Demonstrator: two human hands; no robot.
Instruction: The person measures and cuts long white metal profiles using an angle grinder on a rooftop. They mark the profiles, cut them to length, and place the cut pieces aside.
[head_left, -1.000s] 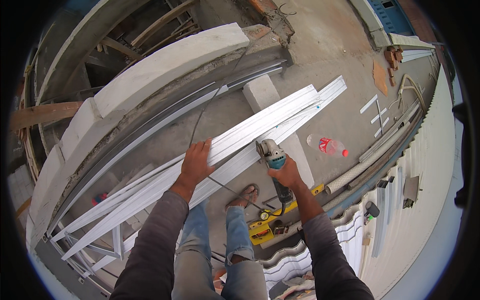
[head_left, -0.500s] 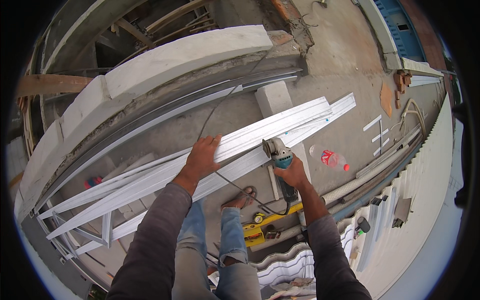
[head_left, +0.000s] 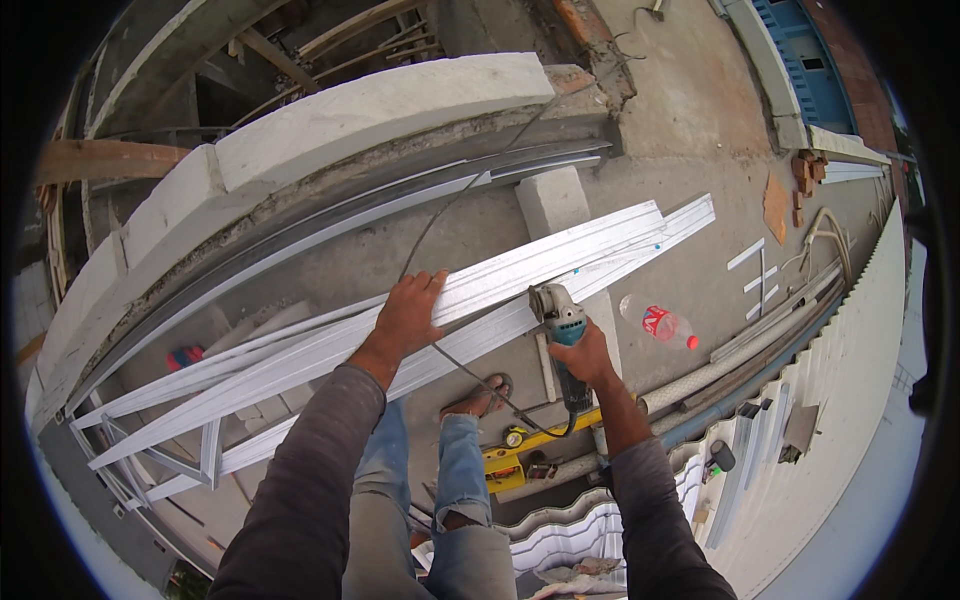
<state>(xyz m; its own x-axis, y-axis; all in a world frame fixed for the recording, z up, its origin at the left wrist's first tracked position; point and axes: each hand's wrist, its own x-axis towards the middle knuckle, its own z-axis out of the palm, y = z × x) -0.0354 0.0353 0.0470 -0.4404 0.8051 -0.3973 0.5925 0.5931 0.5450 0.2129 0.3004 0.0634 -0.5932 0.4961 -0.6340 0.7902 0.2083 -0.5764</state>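
My left hand is closed over a long silvery metal profile, its fingers bent across the upper edge. In my right hand is an angle grinder with a teal and black body. The grinder's head and disc lie at the lower edge of the profile, beside a second metal profile underneath; whether the disc touches metal cannot be made out. A dark power cord loops from the grinder's rear end and passes under the profiles.
White blocks prop the profiles. A plastic bottle lies on the concrete to the right. Near my sandalled foot are a yellow level and a tape measure. Pipes and corrugated sheets lie at right.
The whole view has shifted slightly. My left hand keeps its hold on the profile, and the grinder in my right hand stays at nearly the same spot.
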